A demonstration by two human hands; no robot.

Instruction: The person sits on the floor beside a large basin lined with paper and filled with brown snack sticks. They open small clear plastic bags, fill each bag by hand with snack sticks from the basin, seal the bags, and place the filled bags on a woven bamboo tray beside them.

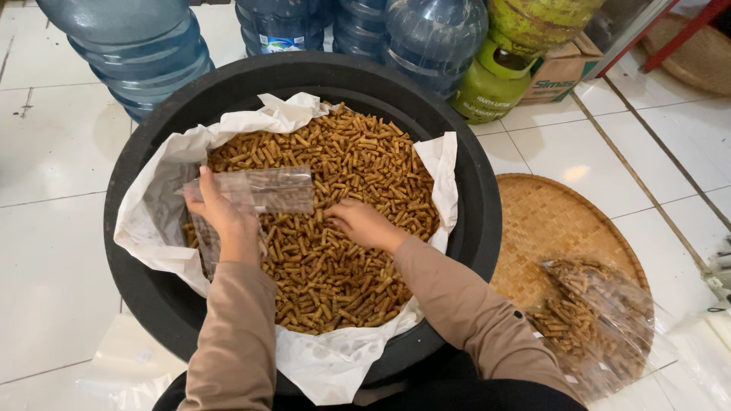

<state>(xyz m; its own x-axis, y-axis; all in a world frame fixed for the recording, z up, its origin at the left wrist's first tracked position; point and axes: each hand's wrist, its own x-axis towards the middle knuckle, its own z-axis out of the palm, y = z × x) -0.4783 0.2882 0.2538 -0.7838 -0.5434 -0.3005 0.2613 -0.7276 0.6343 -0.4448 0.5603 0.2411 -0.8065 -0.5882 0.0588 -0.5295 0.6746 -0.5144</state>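
Observation:
A big black tub lined with white paper holds a heap of small brown stick-shaped snacks. My left hand holds an open clear plastic bag over the left side of the heap. My right hand lies palm down in the middle of the snacks, fingers curled into them. Both arms wear tan sleeves.
A round woven bamboo tray lies on the white tiled floor to the right, with clear bags filled with snacks on it. Blue water jugs, a green gas cylinder and a cardboard box stand behind the tub.

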